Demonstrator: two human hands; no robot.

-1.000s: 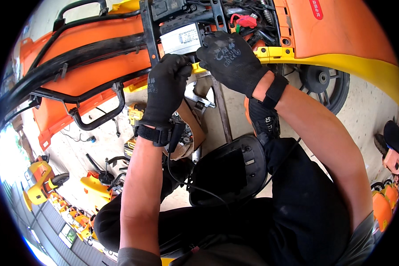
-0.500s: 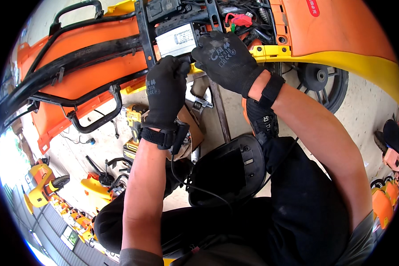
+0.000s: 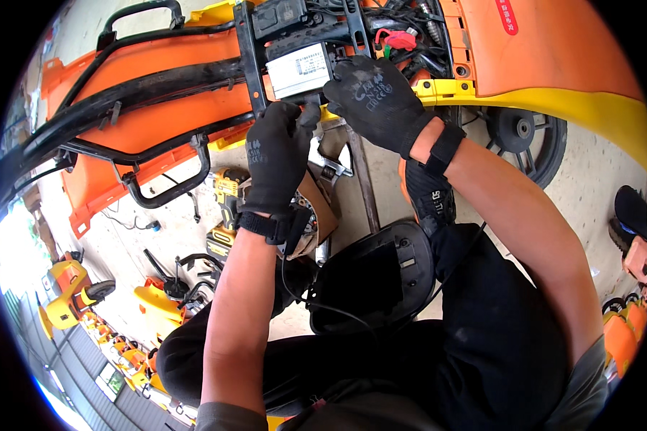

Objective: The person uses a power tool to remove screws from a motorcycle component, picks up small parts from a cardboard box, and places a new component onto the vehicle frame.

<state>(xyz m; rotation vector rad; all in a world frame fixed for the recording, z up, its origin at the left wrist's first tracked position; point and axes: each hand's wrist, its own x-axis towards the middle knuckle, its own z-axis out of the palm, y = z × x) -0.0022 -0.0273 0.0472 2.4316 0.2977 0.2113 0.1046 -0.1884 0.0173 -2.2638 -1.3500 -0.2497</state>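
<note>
Both my hands wear black gloves and work at an orange and yellow scooter body lying across the far side. A silver box (image 3: 299, 70) with a white label sits in its black frame (image 3: 250, 54). My left hand (image 3: 280, 154) is closed just below the box's near edge, thumb and fingers bent together. Close against the right end of the box, my right hand (image 3: 377, 100) has its fingers curled inward. Whatever either hand grips is hidden behind the gloves. A red connector (image 3: 397, 39) with wires lies beyond my right hand.
Below the scooter lie an adjustable wrench (image 3: 331, 167), a yellow cordless drill (image 3: 228, 188), an open carton (image 3: 316, 215) and a metal bar (image 3: 363, 179). A black plastic cover (image 3: 413, 266) rests between my legs. A black wheel (image 3: 543, 136) is at the right.
The whole scene has shifted slightly right and down in the view. Both hands stay beside the silver box, the right one a little lower against its end.
</note>
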